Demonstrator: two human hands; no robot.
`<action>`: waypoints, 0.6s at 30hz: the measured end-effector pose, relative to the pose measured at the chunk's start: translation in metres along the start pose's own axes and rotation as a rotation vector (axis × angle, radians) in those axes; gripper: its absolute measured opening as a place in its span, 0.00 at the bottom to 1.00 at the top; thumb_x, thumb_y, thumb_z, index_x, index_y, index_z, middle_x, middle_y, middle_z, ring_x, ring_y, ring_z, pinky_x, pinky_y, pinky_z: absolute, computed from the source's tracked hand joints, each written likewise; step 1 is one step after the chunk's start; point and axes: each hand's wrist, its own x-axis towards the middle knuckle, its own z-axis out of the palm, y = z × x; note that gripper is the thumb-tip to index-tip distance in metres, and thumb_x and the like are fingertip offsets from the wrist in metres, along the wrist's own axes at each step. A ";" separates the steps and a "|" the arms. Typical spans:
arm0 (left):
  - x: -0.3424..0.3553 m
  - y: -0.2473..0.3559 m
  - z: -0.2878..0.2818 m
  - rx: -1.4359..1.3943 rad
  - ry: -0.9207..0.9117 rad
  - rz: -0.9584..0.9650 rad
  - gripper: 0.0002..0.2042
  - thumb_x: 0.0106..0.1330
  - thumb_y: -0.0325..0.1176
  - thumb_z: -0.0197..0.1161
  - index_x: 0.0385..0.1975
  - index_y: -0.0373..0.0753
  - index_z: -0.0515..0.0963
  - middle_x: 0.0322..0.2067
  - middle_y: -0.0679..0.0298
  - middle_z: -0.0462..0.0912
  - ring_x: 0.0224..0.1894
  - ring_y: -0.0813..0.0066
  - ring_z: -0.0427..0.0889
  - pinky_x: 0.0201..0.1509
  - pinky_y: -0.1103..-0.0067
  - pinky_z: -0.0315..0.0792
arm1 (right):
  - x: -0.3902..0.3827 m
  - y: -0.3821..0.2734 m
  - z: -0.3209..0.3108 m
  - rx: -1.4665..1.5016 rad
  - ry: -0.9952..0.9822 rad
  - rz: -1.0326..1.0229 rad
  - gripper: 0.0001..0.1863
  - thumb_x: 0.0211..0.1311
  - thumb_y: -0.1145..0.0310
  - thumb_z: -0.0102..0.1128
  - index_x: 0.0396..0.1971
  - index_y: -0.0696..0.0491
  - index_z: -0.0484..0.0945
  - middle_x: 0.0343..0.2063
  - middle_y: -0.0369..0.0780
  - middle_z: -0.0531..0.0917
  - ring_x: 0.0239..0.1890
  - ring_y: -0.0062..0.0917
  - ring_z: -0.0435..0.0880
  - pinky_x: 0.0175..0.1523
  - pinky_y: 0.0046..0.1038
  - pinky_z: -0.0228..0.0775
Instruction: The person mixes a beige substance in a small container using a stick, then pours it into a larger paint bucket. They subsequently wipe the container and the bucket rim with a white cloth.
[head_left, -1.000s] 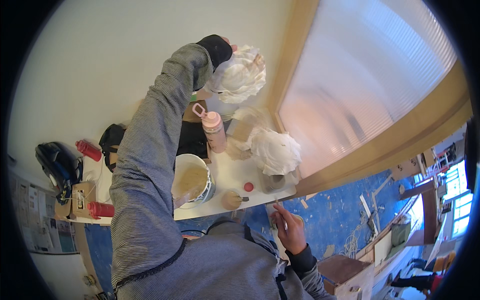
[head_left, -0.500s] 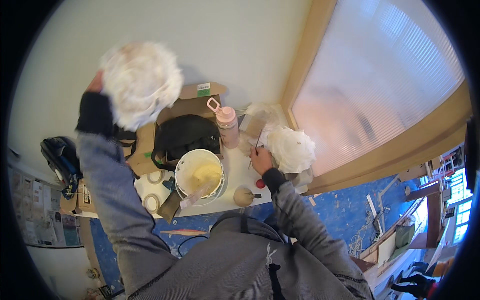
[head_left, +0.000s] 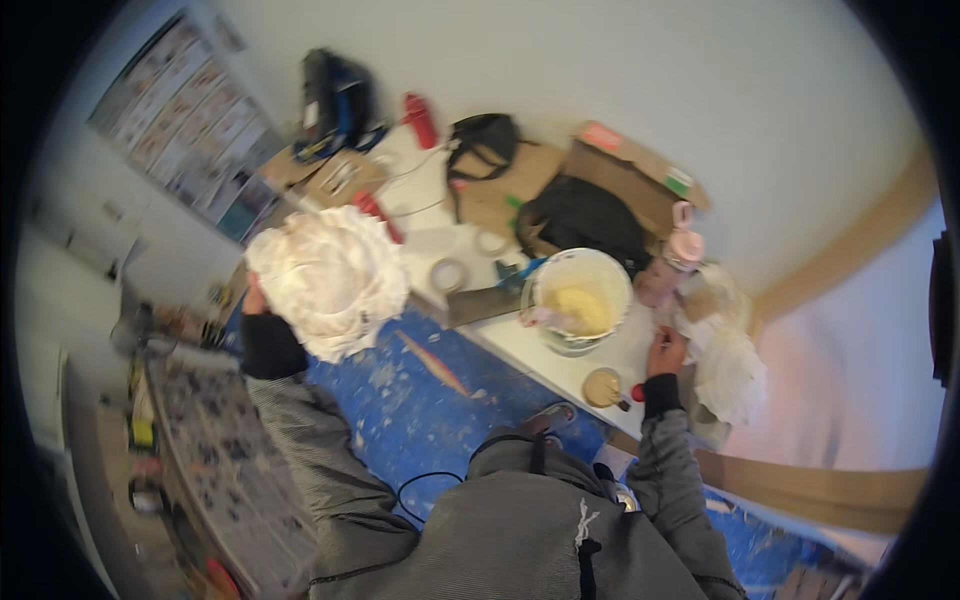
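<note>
The left hand (head_left: 256, 300) is raised out over the blue floor (head_left: 420, 400), well to the left of the white bucket (head_left: 578, 300), and grips a big crumpled wad of white plastic sheeting (head_left: 330, 280); the fingers are buried behind the wad, so only the closed grasp at its lower left edge shows. The right hand (head_left: 666, 355) rests on the white tabletop (head_left: 540, 355) just right of the bucket, fingers drawn together around something small that I cannot make out.

The bucket holds a pale yellowish paste. Just right of the right hand lies a second heap of crumpled white plastic (head_left: 735, 370). In front of the bucket, nearer the person, sit a small round tan lid (head_left: 602, 387) and a small red cap (head_left: 638, 392). A pink bottle (head_left: 680, 250) stands just behind and right of the bucket, a black bag (head_left: 580, 215) behind it, and a roll of tape (head_left: 448, 275) to its left.
</note>
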 end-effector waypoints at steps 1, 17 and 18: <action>-0.021 -0.004 -0.012 -0.038 0.039 -0.011 0.25 0.72 0.52 0.45 0.57 0.38 0.70 0.54 0.57 0.76 0.55 0.61 0.76 0.60 0.67 0.69 | -0.008 -0.027 -0.011 0.031 -0.025 0.012 0.09 0.63 0.71 0.52 0.37 0.59 0.78 0.32 0.46 0.80 0.35 0.34 0.79 0.42 0.31 0.70; -0.035 -0.064 -0.083 0.012 0.077 -0.176 0.26 0.74 0.51 0.42 0.62 0.37 0.63 0.58 0.55 0.71 0.60 0.60 0.71 0.63 0.65 0.67 | -0.125 -0.285 -0.072 0.711 -0.572 -0.224 0.09 0.62 0.77 0.56 0.42 0.58 0.79 0.28 0.39 0.78 0.25 0.28 0.77 0.33 0.25 0.71; -0.028 -0.067 -0.085 0.006 0.053 -0.191 0.26 0.74 0.51 0.42 0.62 0.37 0.63 0.58 0.55 0.71 0.60 0.60 0.71 0.63 0.65 0.67 | -0.130 -0.292 -0.067 0.751 -0.613 -0.162 0.09 0.63 0.77 0.55 0.42 0.58 0.79 0.27 0.39 0.78 0.25 0.26 0.76 0.32 0.24 0.71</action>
